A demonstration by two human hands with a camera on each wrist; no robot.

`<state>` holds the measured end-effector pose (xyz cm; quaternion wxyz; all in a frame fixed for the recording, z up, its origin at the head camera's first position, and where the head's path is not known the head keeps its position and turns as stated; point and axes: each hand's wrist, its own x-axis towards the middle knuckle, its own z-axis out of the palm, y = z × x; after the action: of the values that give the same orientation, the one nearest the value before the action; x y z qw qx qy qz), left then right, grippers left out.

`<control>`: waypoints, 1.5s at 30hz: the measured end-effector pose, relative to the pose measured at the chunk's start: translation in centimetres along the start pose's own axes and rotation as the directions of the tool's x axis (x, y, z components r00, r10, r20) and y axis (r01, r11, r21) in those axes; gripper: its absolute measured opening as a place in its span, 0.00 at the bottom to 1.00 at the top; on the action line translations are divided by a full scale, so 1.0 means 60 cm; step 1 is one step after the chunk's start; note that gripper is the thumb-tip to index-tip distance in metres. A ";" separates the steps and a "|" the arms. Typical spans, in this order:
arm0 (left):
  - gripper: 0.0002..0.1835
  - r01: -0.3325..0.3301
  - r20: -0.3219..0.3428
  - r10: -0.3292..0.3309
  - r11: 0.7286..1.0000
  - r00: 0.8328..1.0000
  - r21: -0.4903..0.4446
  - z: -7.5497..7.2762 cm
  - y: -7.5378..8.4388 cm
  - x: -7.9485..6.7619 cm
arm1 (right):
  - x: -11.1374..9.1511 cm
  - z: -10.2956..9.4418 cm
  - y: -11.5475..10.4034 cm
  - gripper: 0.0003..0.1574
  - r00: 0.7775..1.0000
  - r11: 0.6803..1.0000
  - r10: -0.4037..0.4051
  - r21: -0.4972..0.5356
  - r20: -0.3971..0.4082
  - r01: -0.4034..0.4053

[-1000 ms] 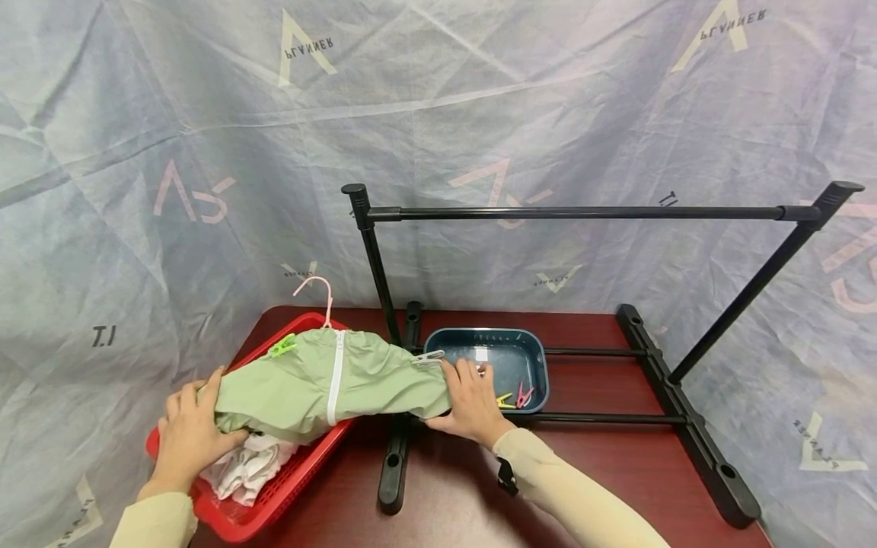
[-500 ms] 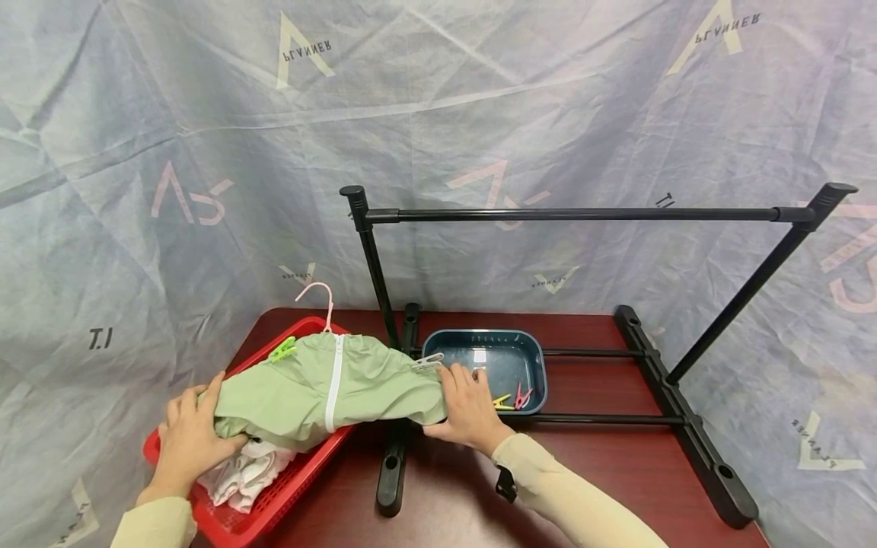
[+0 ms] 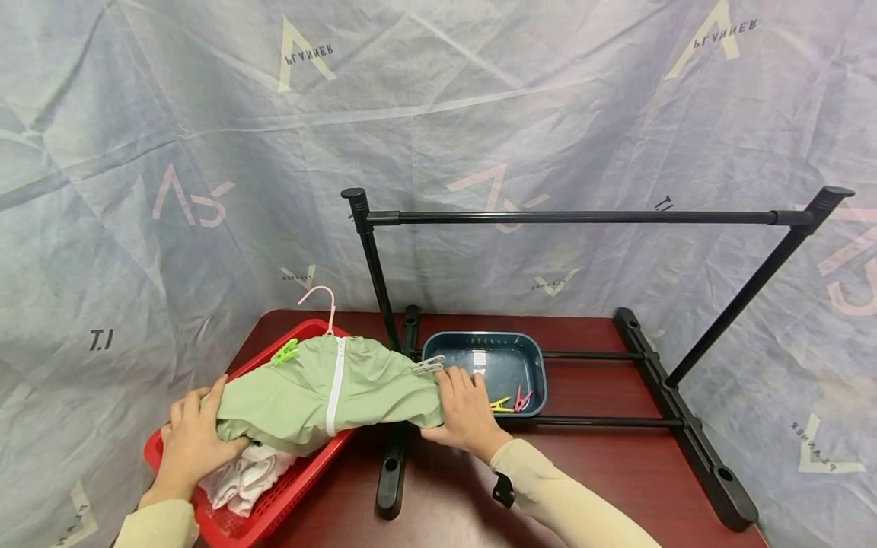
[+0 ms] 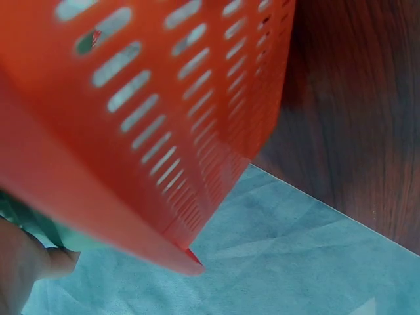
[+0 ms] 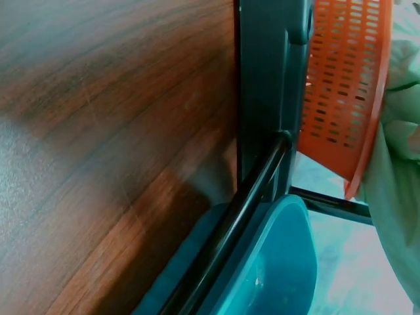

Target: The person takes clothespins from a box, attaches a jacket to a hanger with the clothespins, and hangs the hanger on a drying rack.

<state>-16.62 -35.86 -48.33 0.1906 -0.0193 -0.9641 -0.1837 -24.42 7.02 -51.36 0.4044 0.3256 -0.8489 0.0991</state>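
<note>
Red perforated plastic makes up the basket point(image 3: 294, 487) at the left of the dark reddish worktop point(image 3: 582, 472). At its near rim, the person's left hand point(image 3: 195, 439) grips one end of a pale green cloth garment with a white zip point(image 3: 288, 403). Taking that garment as my clock's centre, a crumpled white cloth point(image 3: 250, 476) lies at seven, a bright green clip point(image 3: 284, 351) sits toward ten, a pink hanger hook point(image 3: 333, 308) rises at twelve, and a whitish clip point(image 3: 430, 364) is past two. At three, the right hand point(image 3: 468, 415) holds the other end, beside a blue rectangular tray point(image 3: 507, 365) with clips inside. Toward two stands a black tubular rack point(image 3: 582, 218). Clipping and straightening seems the step in hand; I'd judge the next move calls for freeing one hand for the hook.
</note>
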 end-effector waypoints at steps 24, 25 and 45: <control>0.62 -0.018 -0.051 0.018 1.000 0.999 0.005 0.013 0.007 -0.004 | -0.023 -0.016 -0.028 0.55 0.995 0.995 0.088 -0.041 -0.037 -0.089; 0.62 -0.020 -0.054 0.020 1.000 0.998 0.005 0.014 0.007 -0.004 | -0.024 -0.017 -0.028 0.55 0.995 0.995 0.090 -0.041 -0.040 -0.092; 0.63 -0.096 -0.184 0.093 0.995 0.979 -0.008 0.024 0.003 -0.007 | -0.037 -0.027 -0.034 0.53 0.989 0.993 0.107 -0.043 -0.099 -0.112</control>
<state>-16.72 -35.16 -49.65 0.2869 -0.0499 -0.9389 -0.1834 -21.09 7.17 -52.16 0.4468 0.2632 -0.8471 0.1162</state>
